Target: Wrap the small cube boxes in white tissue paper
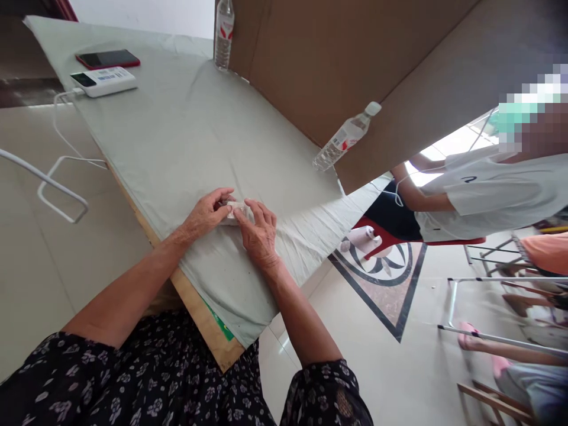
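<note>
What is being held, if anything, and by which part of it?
The left hand and right hand hold a small pale object by its opposite sides; its identity is unclear.

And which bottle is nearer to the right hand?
The bottle with its white cap showing; the other bottle, cut off at the picture's top, is farther.

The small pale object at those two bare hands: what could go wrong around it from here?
The small pale object is at the fingers of the left hand and right hand; it might slip.

The white cable of the white, box-shaped device hangs past the table edge; a snag might drag the device off.

The white-capped, clear plastic bottle stands beside the brown cardboard panel; bumping the panel might topple it.
</note>
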### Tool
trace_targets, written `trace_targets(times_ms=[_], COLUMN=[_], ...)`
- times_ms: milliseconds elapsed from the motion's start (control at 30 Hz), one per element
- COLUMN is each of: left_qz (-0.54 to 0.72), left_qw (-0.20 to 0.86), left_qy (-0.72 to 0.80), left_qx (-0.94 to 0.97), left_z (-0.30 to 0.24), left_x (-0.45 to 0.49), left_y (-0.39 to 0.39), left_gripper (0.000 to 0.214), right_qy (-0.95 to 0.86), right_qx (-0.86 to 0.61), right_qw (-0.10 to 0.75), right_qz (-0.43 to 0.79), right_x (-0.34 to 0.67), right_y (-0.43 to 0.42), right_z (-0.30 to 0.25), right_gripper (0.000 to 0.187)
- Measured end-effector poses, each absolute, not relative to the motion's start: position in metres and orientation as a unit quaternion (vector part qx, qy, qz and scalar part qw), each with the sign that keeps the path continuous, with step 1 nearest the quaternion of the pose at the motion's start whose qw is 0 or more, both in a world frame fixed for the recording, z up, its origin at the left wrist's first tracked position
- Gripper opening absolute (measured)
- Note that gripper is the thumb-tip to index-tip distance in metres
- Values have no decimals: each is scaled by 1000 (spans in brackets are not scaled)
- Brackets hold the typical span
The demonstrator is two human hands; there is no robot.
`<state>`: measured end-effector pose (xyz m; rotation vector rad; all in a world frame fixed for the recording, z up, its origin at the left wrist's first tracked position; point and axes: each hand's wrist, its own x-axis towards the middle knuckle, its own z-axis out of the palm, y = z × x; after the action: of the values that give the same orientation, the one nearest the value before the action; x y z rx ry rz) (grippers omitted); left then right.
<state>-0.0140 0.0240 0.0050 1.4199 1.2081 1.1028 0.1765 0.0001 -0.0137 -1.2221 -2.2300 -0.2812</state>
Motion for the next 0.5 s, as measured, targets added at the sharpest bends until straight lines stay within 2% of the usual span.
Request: trace_targets(times_ms=[133,300,500], left_qz=[460,470,521], left_qw=[464,475,480], left_qy=[479,474,469], left_qx=[587,574,527], left_z=[2,-1,-3], left_x=[-14,-14,-15], left_y=[27,29,29], left_gripper=[57,57,54], right_qy=[-832,-832,-775], right_qx=[-451,-445,-480], right_qw=[300,323,412], right_qz=[-121,-68,0], right_x=[174,175,185], right_y=[1,-2,-5], right_z=[-14,-17,-20], right_gripper=[32,23,27])
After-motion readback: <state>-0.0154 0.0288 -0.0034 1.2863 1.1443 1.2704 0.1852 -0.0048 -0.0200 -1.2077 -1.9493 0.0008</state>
